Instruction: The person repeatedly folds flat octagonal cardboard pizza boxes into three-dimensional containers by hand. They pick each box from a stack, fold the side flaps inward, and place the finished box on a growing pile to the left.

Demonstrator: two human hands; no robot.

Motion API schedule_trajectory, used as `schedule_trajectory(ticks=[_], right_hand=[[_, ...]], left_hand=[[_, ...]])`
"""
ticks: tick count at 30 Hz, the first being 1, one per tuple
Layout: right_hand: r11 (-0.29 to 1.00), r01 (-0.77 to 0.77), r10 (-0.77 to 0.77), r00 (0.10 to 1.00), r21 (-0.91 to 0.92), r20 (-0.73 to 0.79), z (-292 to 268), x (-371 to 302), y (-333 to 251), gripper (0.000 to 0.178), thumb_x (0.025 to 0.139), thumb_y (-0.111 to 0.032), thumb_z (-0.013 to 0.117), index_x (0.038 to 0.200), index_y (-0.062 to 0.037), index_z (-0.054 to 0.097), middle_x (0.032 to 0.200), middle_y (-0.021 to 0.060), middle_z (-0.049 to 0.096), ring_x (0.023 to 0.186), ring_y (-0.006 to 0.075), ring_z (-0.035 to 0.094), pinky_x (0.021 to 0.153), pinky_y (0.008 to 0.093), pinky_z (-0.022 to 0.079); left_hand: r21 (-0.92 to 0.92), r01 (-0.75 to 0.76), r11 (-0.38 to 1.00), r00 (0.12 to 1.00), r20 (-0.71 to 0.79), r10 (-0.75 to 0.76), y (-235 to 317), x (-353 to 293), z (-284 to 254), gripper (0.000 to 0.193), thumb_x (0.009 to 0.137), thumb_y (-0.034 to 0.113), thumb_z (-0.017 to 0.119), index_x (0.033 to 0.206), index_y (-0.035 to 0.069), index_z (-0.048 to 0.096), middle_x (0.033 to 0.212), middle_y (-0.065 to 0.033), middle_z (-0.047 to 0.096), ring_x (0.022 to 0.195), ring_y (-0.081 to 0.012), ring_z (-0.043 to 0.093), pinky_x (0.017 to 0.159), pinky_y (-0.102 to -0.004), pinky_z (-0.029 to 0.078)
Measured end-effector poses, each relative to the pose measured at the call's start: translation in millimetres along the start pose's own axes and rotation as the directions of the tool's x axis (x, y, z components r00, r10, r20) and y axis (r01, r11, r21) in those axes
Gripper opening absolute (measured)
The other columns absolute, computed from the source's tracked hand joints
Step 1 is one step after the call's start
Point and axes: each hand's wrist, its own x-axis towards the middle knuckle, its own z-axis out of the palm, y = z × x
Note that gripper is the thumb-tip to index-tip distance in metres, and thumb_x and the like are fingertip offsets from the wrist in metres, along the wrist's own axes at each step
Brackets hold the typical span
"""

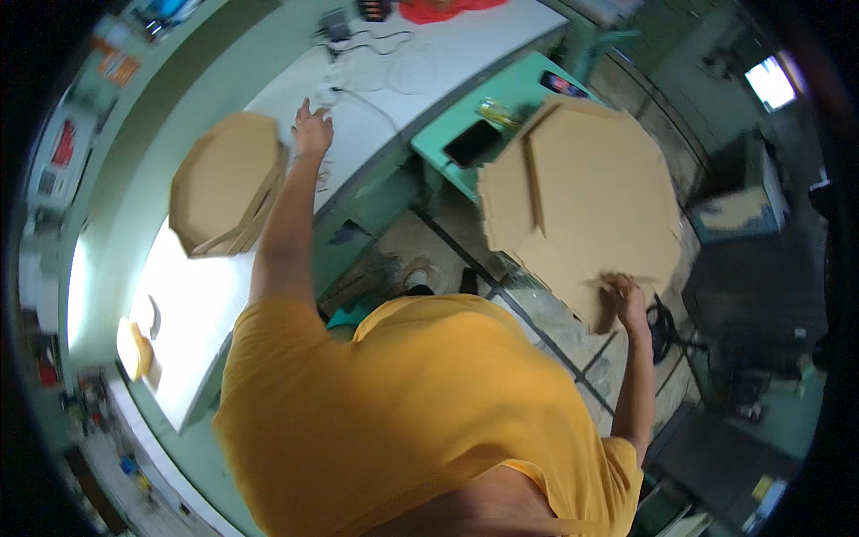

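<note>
My left hand [313, 134] reaches out over the white counter, its fingers apart and nothing visible in them. Just beyond the fingertips lies a small whitish object [327, 95] with a cord; its kind is too blurred to tell. Beside my left forearm sits a many-sided cardboard tray [224, 183] with raised edges, partly covered by that arm. On the right, my right hand [626, 300] grips the near edge of a large many-sided cardboard sheet [599, 183]. A cardboard strip [533, 183] stands up along the sheet's left part. My right fingertips are partly blurred.
A green table [438, 148] under the sheet's far side carries a black phone [472, 143], yellow-green tape-like items [497, 112] and another phone [563, 85]. Thin cables [380, 112] run over the counter. A yellow object [134, 349] lies at the counter's left end.
</note>
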Motion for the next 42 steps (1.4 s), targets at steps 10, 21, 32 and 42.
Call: schedule_trajectory(ticks=[10,21,32,42], right_hand=[[0.99,0.101,-0.105,0.994,-0.098,-0.029,6.7,-1.8,16.6,0.018,0.088,-0.023,0.061,0.099,-0.0107,0.067,0.098,0.0108,0.066,0.099,0.0316,0.06,0.098,0.0445,0.043],[0.999,-0.027,0.01,0.935,-0.042,-0.353,37.0,11.3,3.1,0.015,0.083,-0.015,0.065,0.095,-0.006,0.065,0.1,0.0109,0.065,0.103,0.0324,0.06,0.108,0.045,0.035],[0.856,0.048,-0.121,0.987,-0.514,-0.109,36.1,-29.0,-31.3,0.103,0.076,-0.071,0.053,0.134,0.0133,0.039,0.144,0.0297,0.035,0.137,0.0392,0.032,0.117,0.048,0.017],[0.978,-0.184,0.131,0.91,-0.101,-0.393,30.0,12.6,-19.4,0.035,0.095,-0.036,0.049,0.094,-0.0037,0.062,0.076,0.0137,0.063,0.089,0.0312,0.062,0.105,0.0502,0.032]], left_hand=[[-0.517,-0.847,-0.121,-0.046,-0.155,0.987,338.2,-120.4,-34.7,0.039,0.086,0.031,0.065,0.118,0.009,0.063,0.125,-0.0117,0.059,0.126,-0.031,0.047,0.111,-0.0461,0.029],[-0.793,-0.603,0.089,0.126,0.015,0.992,359.6,-136.6,-12.3,0.013,0.084,0.019,0.067,0.089,0.007,0.07,0.086,-0.01,0.068,0.089,-0.029,0.063,0.096,-0.0426,0.043],[-0.738,-0.673,-0.052,0.16,-0.215,0.963,341.0,-148.8,2.7,0.021,0.082,0.021,0.069,0.099,0.009,0.071,0.111,-0.0071,0.068,0.127,-0.028,0.05,0.112,-0.0496,0.028],[-0.783,-0.607,0.137,0.355,-0.113,0.928,355.0,-150.0,4.7,0.025,0.083,0.023,0.067,0.101,0.005,0.065,0.091,-0.0112,0.064,0.101,-0.0289,0.058,0.089,-0.0435,0.042]])
